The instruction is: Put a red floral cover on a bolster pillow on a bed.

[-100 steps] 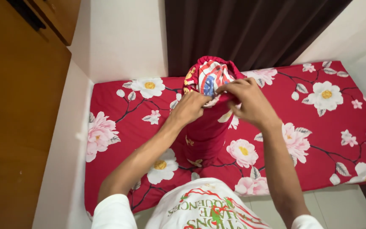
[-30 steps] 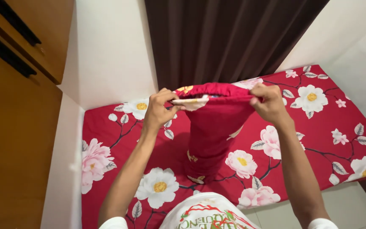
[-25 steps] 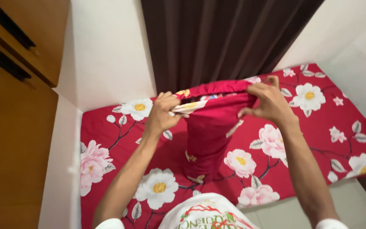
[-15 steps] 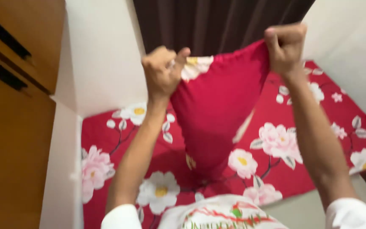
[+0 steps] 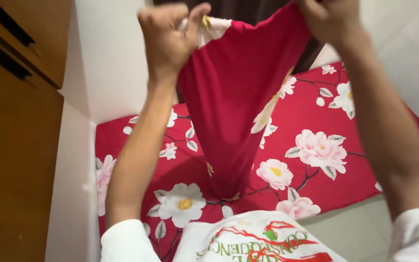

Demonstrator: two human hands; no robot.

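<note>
Red pillowcase [image 5: 238,111] held up high by 2 hands, hanging down toward bed. Left hand [image 5: 170,39] clenched on top left corner (white flower print bunched in fist). Right hand [image 5: 328,19] closed on top right corner, partly cut off by frame edge. Bedsheet [image 5: 335,165], red with flowers, spread below. Wooden wardrobe [image 5: 15,121] seen at left.

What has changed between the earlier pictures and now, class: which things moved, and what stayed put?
Both hands, the left hand and the right hand, have risen from low over the bed to high up, lifting the red pillowcase by its top corners so it hangs stretched between them. Neither hand let go. The floral bedsheet, dark curtain and wooden wardrobe stayed as they were.
</note>
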